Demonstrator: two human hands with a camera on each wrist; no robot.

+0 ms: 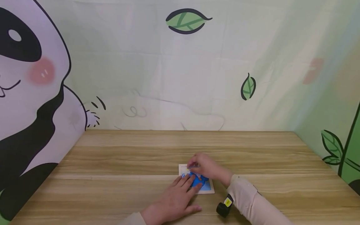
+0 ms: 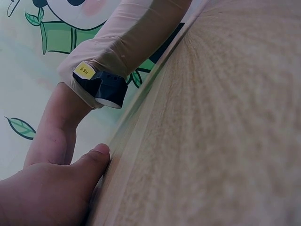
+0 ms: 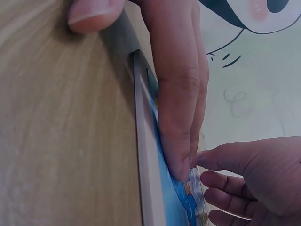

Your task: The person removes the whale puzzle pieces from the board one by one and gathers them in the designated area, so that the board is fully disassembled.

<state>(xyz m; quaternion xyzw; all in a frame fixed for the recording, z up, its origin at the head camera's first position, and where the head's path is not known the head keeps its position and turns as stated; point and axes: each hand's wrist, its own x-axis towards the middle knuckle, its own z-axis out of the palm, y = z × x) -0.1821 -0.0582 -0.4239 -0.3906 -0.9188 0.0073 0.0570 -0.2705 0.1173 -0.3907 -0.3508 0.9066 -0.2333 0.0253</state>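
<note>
In the head view, a small framed picture puzzle board (image 1: 208, 191) with a blue animal figure lies on the table. My left hand (image 1: 175, 200) rests palm down with its fingers spread and straight, the fingertips pressing on the blue figure (image 1: 199, 182). At the board's far edge, my right hand (image 1: 206, 167) has its thumb and fingers curled together, pinching a small pale puzzle piece mostly hidden by the fingers. From the right wrist view, the left hand's fingers (image 3: 176, 89) press on the picture, and the right hand (image 3: 263, 174) is close beside their tips.
The wood-grain table (image 1: 126, 156) stretches around the board. A cloth backdrop (image 1: 126, 62) with a panda and leaves hangs behind and beside it. A black wrist camera (image 1: 223, 208) sits at the right sleeve, beside the board's near right corner.
</note>
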